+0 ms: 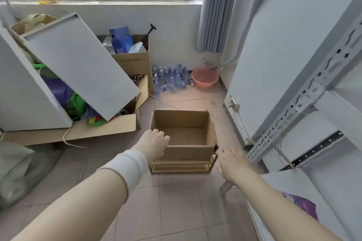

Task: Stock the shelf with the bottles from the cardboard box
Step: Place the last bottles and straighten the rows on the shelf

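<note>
Reaching forward and down to the open brown cardboard box (188, 151), lying straight ahead on a low wooden rack (180, 169), long side running left to right. Gripping its near-left rim with the left hand (154, 144), the nearer one; spreading the right hand (232, 160) released just beside the near-right corner. Seeing nothing inside it.

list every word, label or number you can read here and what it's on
None can be read for certain.
Tall cardboard box: thin line of print, too small.
Low box flap: bold black characters, partly hidden, blurred.
Blue carton: white mark, blurred.
Purple packet: white lettering, blurred.
Water bottles: labels too small.
Front cardboard box: no print showing.
</note>
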Available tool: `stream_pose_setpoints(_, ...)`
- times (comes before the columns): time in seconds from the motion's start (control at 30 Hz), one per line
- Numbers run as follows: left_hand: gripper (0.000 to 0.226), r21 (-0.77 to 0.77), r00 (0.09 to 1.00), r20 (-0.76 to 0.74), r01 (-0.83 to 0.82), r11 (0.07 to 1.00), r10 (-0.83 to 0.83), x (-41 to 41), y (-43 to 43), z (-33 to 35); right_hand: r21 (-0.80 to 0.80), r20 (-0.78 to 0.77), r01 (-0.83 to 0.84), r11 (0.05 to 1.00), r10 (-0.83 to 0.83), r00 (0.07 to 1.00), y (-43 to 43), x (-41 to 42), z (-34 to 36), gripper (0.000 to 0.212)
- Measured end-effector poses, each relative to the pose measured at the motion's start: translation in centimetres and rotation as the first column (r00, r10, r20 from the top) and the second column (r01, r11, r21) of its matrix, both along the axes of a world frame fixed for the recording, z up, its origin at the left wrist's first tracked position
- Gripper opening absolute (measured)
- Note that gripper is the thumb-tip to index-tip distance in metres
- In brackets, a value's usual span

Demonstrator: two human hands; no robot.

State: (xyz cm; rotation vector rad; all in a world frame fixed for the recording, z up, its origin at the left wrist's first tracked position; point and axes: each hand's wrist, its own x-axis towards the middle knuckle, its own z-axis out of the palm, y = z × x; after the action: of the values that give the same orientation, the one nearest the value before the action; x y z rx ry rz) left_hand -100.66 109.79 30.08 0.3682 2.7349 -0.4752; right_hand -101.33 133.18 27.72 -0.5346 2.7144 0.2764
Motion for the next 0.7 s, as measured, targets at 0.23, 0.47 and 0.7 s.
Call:
stream_pose_setpoints(0.23,0.04,0.065,0.967,0.184,-0.191,0.979,0.176,-8.0,-5.6,-7.6,-0.043,0.15,-0.076,0.996,0.082,0.985,-5.9,-10.7,-6.5,0.045)
stream_pose_setpoints(0.47,0.028,0.141,0.922,0.318,-0.275,0.951,0.22,-19.4,-10.1,-15.8,-0.041,0.317,-0.009,0.999,0.022,0.948,-11.4,-21.0,-13.7,0.044)
stream_pose_setpoints(0.7,0.034,0.187,0.821,0.534,-0.347,0.919,0.202,-26.9,-11.9,-23.8,-0.067,0.561,0.197,0.978,-0.126,0.818,-16.2,-26.8,-21.1,0.046)
